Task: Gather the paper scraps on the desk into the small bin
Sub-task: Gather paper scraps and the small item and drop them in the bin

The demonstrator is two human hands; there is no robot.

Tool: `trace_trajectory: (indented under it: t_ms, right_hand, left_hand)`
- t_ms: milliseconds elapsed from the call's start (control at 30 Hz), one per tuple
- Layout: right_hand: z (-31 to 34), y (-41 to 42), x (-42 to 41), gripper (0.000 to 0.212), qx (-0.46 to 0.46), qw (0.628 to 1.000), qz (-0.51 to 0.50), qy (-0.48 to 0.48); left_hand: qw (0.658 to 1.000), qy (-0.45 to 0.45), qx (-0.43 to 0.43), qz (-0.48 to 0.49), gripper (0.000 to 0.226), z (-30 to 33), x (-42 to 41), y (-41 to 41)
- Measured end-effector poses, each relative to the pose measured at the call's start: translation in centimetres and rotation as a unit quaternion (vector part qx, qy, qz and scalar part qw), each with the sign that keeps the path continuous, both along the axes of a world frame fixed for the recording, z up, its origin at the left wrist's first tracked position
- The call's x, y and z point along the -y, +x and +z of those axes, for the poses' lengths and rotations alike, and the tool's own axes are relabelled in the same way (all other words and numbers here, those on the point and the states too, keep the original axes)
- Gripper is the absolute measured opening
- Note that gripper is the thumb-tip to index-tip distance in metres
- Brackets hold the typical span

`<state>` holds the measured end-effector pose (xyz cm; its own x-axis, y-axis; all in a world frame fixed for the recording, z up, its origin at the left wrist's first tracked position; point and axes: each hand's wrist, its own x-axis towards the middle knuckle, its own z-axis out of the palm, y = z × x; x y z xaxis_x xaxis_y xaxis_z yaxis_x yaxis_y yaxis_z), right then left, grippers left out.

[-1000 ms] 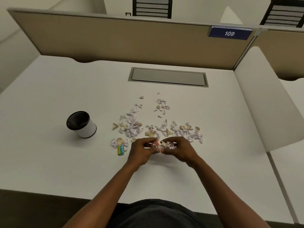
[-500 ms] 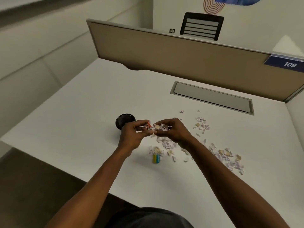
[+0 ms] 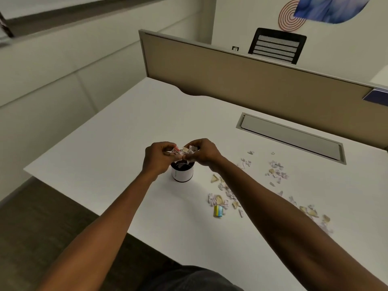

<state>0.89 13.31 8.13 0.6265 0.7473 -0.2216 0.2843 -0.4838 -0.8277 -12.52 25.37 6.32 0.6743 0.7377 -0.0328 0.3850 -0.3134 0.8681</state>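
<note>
A: What do the 2 hands have hold of?

B: Both are pinched closed on 1 shared bundle of scraps [image 3: 184, 151]. The left hand [image 3: 158, 158] grips the end with a red-printed piece, the right hand [image 3: 202, 153] grips the white and tan end, and the fingertips nearly meet in the middle.

A: Where is the small bin from there?

B: Directly beneath. The small bin [image 3: 182, 172] stands upright on the desk [image 3: 126, 133], its dark mouth just under the bundle, between the 2 wrists. Its far rim is hidden behind the fingers, so I cannot tell whether any paper already touches it.

A: So the next move turns on that vertical line?

B: I judge so. The drop is straight down, and neither hand is clearly nearer; both sit over the opening. The bundle spreads from left to right, about as wide as the mouth, so its ends could catch the rim or spill outside if the fingers open apart instead of downward.

A: And what is left to gather?

B: Most of it, I judge. The loose scraps [image 3: 277, 175] lie scattered to the right of the bin, running toward the desk's near edge under the right forearm. A small yellow and blue piece [image 3: 218, 211] sits among the closest cluster. The right hand is the nearer one for those.
</note>
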Motion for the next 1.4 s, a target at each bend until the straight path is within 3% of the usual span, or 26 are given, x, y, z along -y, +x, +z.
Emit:
trace_trajectory:
  t_ms: [367,500,667,833,967,1233,1400]
  right_hand:
    - [0.1,-1.8,-1.3,0.043,0.145,0.983,0.087,-0.069]
    - [0.0,-1.4,-1.3,0.04,0.127,0.987,0.075,-0.06]
    - [-0.2,-1.2,-1.4,0.031,0.104,0.992,0.061,-0.032]
    - [-0.6,-0.9,-1.4,0.026,0.166,0.984,0.062,-0.013]
    - [-0.9,-0.7,-1.2,0.023,0.164,0.986,0.041,-0.004]
    - [-3.7,-0.6,4.6,0.022,0.158,0.983,-0.086,0.042]
    - [-7.9,-1.1,11.8,0.02,0.18,0.972,-0.149,-0.027]
  left_hand:
    - [0.984,0.128,-0.082,-0.09,0.036,-1.3,-1.0,0.8]
    - [0.977,0.161,-0.09,-0.104,0.039,-1.0,-1.3,1.2]
    - [0.981,0.136,-0.094,-0.098,0.046,-1.2,-1.8,1.2]
    - [0.991,0.111,-0.056,-0.045,0.027,-1.2,-1.7,1.0]
    - [0.996,0.072,-0.032,-0.035,0.021,-1.5,-1.7,0.9]
    - [0.988,0.138,0.066,-0.004,0.016,-2.8,0.9,-1.0]
    - [0.979,0.113,0.078,-0.15,0.015,-6.9,7.6,-3.1]
